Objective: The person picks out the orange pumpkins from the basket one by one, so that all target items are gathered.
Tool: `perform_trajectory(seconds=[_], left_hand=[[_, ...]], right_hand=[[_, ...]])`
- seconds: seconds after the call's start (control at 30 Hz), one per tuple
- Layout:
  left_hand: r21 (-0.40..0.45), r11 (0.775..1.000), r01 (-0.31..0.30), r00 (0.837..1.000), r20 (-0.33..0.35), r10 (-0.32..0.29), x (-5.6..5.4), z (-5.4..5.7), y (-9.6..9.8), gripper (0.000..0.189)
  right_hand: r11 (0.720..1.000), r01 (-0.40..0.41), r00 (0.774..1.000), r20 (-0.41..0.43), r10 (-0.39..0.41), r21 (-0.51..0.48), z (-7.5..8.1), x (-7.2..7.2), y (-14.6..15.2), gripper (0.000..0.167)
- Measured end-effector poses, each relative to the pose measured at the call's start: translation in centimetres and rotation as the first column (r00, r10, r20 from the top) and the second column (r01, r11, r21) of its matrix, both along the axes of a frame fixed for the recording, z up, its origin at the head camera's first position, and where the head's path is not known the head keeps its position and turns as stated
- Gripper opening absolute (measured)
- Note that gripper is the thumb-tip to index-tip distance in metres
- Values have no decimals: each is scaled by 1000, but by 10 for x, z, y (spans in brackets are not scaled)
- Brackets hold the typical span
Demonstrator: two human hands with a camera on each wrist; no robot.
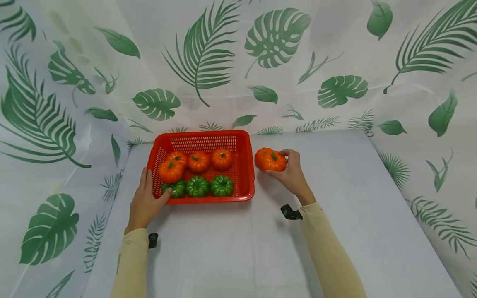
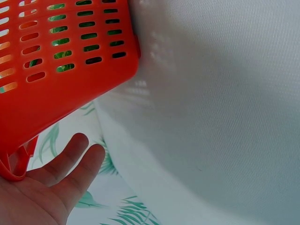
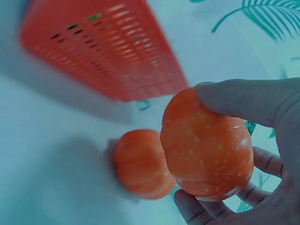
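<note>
My left hand [image 1: 143,205] holds the near left corner of a red plastic basket [image 1: 246,194], thumb over the rim and fingers along the outside. In the left wrist view two fingers [image 2: 77,173] reach out straight below the rim. My right hand [image 1: 292,176] grips a small orange pumpkin [image 3: 206,145] between thumb and fingers, just right of the basket. Behind that pumpkin, a second orange pumpkin [image 3: 140,164] rests on the table. Inside the basket lie several orange pumpkins [image 1: 199,162] and three green pumpkins [image 1: 197,187], the green ones in a row along the near side.
A white-covered table [image 1: 223,248] carries the basket, which stands near its back edge. Leaf-patterned sheets [image 1: 223,74] rise behind the table and at both sides. Small dark wrist cameras [image 1: 290,212] stick out at each wrist.
</note>
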State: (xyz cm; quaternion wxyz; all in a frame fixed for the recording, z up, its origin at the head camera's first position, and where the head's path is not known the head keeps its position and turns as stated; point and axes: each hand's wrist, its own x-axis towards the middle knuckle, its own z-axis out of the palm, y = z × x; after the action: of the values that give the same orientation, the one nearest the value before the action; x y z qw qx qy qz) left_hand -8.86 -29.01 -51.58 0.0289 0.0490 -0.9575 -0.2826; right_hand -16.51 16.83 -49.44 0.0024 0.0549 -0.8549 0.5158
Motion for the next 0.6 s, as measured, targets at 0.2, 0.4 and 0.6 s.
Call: perform_trajectory(seconds=[0.2,0.4,0.6], left_hand=[[9,1000,4,1000,-10,-4,0,-1,-2,102],[7,1000,3,1000,-12,-3,-1,-2,-2,102],[3,1000,3,1000,0,-3,-1,-3,-2,103]], right_hand=[[999,-4,999,34,2,53,-18,5,5,72],[995,-52,993,111,43,84,-33,10,8,69],[990,-120,980,166,106,79,-47,13,12,72]])
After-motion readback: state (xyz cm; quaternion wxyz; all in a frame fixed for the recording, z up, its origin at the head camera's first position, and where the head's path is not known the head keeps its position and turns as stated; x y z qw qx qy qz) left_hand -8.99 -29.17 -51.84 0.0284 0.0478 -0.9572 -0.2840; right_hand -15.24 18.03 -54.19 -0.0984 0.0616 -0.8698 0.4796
